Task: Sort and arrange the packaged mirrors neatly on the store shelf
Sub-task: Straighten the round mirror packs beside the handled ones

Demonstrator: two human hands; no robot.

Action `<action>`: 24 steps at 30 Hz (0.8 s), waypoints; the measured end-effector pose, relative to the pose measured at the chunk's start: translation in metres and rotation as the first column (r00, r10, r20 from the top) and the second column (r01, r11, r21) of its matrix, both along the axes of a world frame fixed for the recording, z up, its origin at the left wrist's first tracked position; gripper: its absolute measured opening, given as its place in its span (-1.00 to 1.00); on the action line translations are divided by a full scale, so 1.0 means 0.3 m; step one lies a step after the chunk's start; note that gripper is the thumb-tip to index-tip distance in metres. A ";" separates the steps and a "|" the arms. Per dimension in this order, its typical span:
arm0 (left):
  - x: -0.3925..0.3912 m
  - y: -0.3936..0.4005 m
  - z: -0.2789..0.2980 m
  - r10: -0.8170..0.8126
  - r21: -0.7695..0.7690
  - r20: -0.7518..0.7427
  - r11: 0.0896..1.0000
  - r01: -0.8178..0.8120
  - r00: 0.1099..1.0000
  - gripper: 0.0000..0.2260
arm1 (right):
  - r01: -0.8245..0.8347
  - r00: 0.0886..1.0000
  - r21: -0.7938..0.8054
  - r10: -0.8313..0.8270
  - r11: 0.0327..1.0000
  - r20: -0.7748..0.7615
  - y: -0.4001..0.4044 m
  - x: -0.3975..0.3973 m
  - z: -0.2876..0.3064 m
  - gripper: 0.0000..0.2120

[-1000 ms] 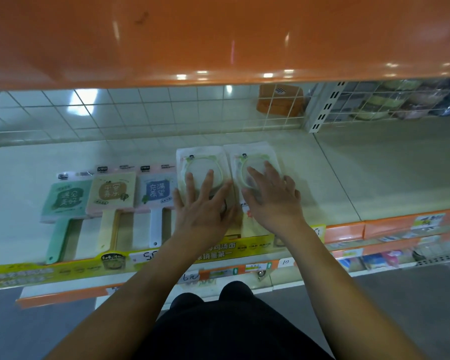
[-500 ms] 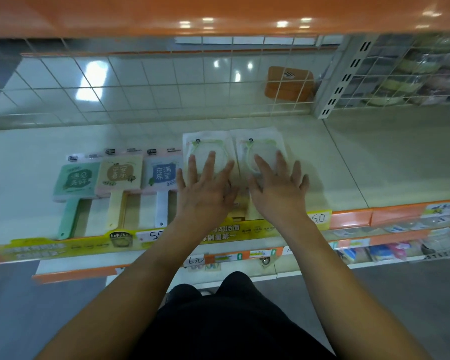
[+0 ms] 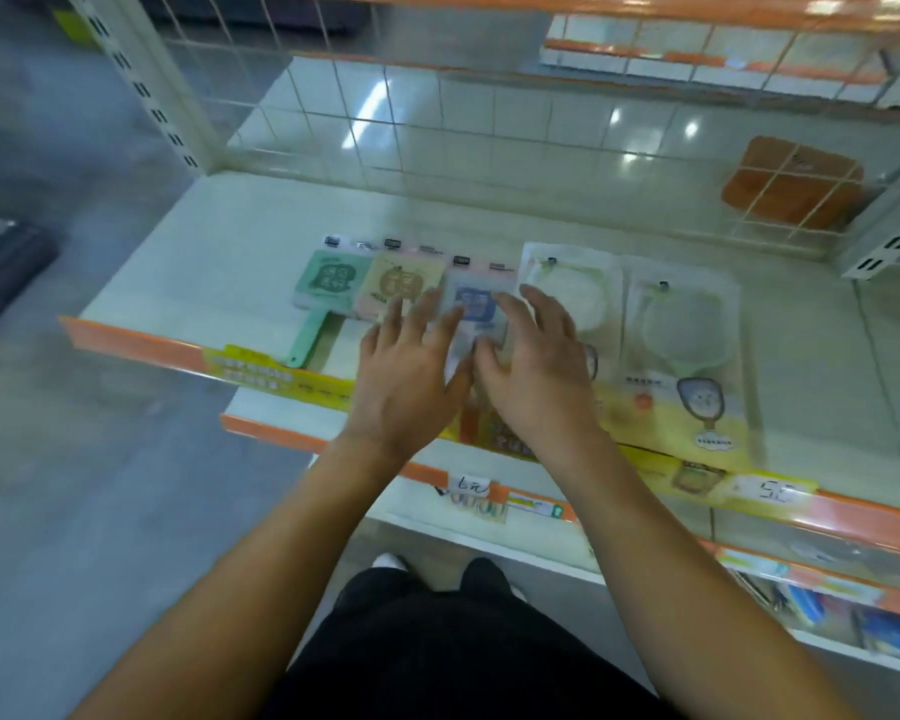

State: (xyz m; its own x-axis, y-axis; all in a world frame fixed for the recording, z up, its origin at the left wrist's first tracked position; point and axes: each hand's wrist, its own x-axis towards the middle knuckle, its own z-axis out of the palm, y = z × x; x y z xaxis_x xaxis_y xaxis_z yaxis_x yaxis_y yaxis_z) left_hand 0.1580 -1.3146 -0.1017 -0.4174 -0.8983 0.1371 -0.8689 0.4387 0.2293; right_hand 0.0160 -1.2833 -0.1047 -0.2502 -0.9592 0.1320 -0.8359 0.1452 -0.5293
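Both hands shifted left off the round mirror packs; left hand [image 3: 406, 366] and right hand [image 3: 533, 356], fingers spread, now over the blue-label mirror [image 3: 476, 304], likely straightening it next.

Shelf board [image 3: 219, 262]: smooth, glossy, pale, throwing back ceiling lights. Back grid [image 3: 437, 127]: thin wire, white-coated. Left upright [image 3: 141, 80]: slotted, painted metal. Two right mirror packs [image 3: 681, 324]: clear glossy plastic film. Green mirror [image 3: 328, 283]: matt plastic handle. Front strip [image 3: 136, 345]: shiny orange.
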 end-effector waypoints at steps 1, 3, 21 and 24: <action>0.025 -0.005 -0.004 0.000 -0.020 -0.006 1.000 -0.001 1.000 -0.50 | -0.022 1.000 -0.019 0.022 1.000 -0.011 -0.008 0.027 -0.001 -0.53; 0.073 -0.028 -0.018 -0.006 -0.073 -0.012 0.997 0.005 1.000 -0.58 | -0.061 0.997 -0.060 0.058 0.996 -0.049 -0.029 0.076 -0.002 -0.55; 0.366 -0.435 -0.059 -0.258 0.055 -0.012 0.964 0.259 0.966 -0.54 | 0.125 0.978 -0.019 -0.127 0.992 -0.164 -0.186 0.253 -0.055 -0.60; 0.373 -0.443 -0.052 -0.252 0.089 -0.057 0.962 0.257 0.966 -0.57 | 0.123 0.976 0.002 -0.120 0.992 -0.181 -0.187 0.254 -0.058 -0.60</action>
